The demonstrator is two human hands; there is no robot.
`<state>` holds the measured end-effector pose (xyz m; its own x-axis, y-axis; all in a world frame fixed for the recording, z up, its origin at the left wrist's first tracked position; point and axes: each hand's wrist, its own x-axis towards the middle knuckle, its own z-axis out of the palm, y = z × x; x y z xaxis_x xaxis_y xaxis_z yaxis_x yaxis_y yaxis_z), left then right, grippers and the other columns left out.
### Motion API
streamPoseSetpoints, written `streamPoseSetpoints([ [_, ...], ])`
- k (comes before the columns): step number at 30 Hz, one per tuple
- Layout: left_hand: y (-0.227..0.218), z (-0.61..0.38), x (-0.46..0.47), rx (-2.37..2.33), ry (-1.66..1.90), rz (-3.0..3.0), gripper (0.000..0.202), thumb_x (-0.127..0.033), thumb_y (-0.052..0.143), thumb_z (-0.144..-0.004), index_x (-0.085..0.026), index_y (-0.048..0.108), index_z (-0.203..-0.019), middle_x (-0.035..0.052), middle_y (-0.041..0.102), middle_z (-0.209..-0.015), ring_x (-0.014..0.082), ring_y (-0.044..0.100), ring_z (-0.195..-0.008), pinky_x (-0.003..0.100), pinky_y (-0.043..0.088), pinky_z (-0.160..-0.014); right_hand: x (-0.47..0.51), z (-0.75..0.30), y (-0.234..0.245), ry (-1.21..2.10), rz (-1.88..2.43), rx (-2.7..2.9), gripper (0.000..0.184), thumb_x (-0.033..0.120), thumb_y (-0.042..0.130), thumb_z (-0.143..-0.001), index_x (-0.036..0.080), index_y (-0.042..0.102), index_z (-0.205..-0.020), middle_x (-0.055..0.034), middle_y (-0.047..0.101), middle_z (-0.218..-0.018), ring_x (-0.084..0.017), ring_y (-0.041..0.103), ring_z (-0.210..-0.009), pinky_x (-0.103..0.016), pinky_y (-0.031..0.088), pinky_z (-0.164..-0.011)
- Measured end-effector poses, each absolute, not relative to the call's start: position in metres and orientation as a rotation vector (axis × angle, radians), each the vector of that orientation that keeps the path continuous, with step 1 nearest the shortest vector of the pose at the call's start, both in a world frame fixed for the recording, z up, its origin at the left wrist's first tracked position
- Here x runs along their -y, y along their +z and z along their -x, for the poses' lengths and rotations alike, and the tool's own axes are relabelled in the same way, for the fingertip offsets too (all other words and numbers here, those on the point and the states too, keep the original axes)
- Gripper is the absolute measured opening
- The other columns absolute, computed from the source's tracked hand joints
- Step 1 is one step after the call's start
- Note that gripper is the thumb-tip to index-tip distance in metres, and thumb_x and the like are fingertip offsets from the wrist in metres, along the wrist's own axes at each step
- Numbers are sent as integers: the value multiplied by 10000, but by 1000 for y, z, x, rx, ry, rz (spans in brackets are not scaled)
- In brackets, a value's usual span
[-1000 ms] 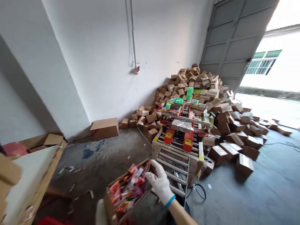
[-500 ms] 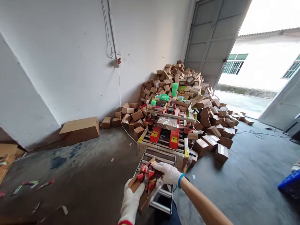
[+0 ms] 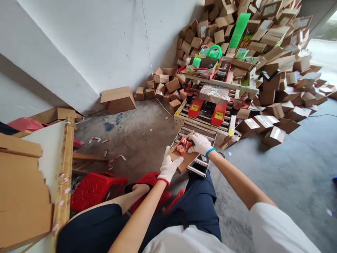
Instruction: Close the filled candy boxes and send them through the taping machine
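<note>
Both my hands wear white knit gloves and hold a small open cardboard box (image 3: 185,161) full of red and yellow packets (image 3: 182,147). My left hand (image 3: 169,166) grips the box's near left side, fingers closed over its edge. My right hand (image 3: 200,144) rests on the packets and the box's far right side, fingers curled. The box sits at the near end of a roller conveyor (image 3: 199,129) that leads into a red carton-sealing machine (image 3: 207,107).
A big heap of small sealed cardboard boxes (image 3: 265,56) fills the back right behind the machine. A larger carton (image 3: 118,99) lies by the white wall. A wooden-edged table (image 3: 59,165) with flat cardboard stands at my left, red plastic stools (image 3: 94,188) beneath me.
The view tilted down and left, so my lap and the table now show. My hands carried the packet box forward onto the conveyor's near end, and my left hand shifted to the box's side.
</note>
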<state>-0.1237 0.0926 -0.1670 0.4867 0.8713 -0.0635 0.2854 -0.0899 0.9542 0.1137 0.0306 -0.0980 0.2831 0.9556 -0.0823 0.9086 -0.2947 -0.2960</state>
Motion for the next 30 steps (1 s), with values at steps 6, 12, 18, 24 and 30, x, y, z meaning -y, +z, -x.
streamPoseSetpoints([
  [6,-156,123,-88,-806,844,-2075,751,-408,720,-845,-195,414,-1497,145,488,-1544,267,454,-1449,444,309,-1252,-12,-99,-119,116,2455,1335,960,512,786,-788,151,343,-1560,-198,357,-1606,-326,374,-1446,-426,322,-1156],
  [12,-144,129,-82,-999,731,-2031,829,-434,756,-815,-220,384,-1523,138,490,-1548,316,509,-1402,476,393,-1193,-17,-66,-108,2,2357,1546,564,377,643,-902,222,522,-1430,-131,556,-1463,-292,476,-1340,-491,194,-1201],
  [18,-138,126,-72,-1074,650,-1948,980,-516,765,-807,-203,267,-1591,160,388,-1620,350,448,-1448,496,384,-1194,-21,-23,-93,112,2381,1683,456,419,474,-998,135,597,-1332,-186,645,-1285,-290,555,-1195,-416,340,-1096],
  [24,-150,123,-71,-1024,726,-1935,962,-545,775,-791,-205,309,-1562,151,433,-1582,325,446,-1451,462,378,-1213,-56,-25,-92,363,2610,1662,255,155,532,-909,56,742,-1013,-255,704,-1066,-362,631,-1073,-494,431,-930],
  [30,-153,126,-75,-1018,677,-1894,1010,-473,813,-764,-224,271,-1578,149,461,-1564,334,505,-1404,482,426,-1173,-79,-15,-87,383,2684,1559,309,61,473,-894,-29,732,-1038,-330,687,-1058,-399,655,-1074,-512,476,-881],
])
